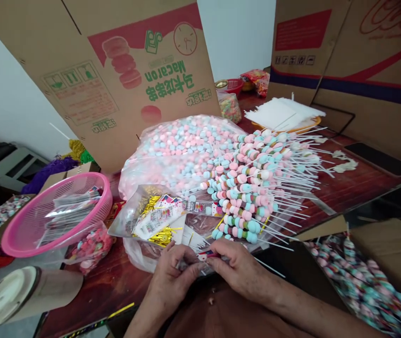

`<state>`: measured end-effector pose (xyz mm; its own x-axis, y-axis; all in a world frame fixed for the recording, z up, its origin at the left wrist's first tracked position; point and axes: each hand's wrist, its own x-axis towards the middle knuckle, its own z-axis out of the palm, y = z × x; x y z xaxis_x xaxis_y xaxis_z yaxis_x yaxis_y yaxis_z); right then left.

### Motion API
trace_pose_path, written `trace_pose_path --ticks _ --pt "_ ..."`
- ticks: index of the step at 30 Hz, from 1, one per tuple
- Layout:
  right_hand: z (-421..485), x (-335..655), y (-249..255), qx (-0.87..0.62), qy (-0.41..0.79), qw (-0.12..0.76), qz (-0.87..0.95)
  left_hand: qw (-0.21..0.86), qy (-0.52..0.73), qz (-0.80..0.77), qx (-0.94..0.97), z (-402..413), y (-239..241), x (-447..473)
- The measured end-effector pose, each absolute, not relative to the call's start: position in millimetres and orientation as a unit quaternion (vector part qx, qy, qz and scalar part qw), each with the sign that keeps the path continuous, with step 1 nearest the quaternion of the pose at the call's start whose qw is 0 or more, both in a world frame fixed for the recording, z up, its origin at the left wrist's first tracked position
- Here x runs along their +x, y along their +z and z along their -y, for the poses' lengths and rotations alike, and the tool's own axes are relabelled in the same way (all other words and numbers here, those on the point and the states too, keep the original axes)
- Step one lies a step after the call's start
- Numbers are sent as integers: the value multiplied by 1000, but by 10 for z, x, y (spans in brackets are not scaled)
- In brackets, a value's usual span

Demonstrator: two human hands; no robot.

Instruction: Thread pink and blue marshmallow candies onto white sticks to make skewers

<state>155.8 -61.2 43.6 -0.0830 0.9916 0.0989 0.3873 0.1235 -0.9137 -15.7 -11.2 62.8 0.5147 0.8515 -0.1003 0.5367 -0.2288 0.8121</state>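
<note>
Clear plastic wrapper [203,258], red-tipped and perhaps holding a candy stick though blurred, lies at the near edge of the table [348,188] below the skewer pile [257,188], pinched in the curled fingertips of both left hand [172,272] and right hand [238,268], seemingly mid-sleeving, needing steady fingertip alignment.

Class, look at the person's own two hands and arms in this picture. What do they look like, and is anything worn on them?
The left hand and right hand are both bare, with no gloves, and no rings show on the fingers. No watch or bracelet shows at either wrist. The left forearm and right forearm are uncovered, with no sleeve in view.
</note>
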Motion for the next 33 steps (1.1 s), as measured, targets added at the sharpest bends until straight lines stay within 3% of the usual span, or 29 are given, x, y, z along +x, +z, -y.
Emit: trace_pose_path --ticks 4,11,16,20,23,28,33 --pt "655 1574 392 -522 311 419 674 468 177 -454 737 129 594 -117" --pt "590 1644 336 -603 348 360 621 462 248 -484 701 194 396 -129" --pt "804 2063 200 -711 110 167 674 418 282 -487 713 87 316 -245" --pt "979 2237 -43 -700 71 71 707 353 307 -427 774 -8 368 -311" --pt "963 2333 -15 -678 112 125 716 298 312 -369 823 -39 416 -352" --pt "861 2600 420 -594 79 335 727 211 305 -291 882 -77 455 -471" --pt "826 2643 616 -530 2 260 807 163 326 -264 893 -135 538 -477"
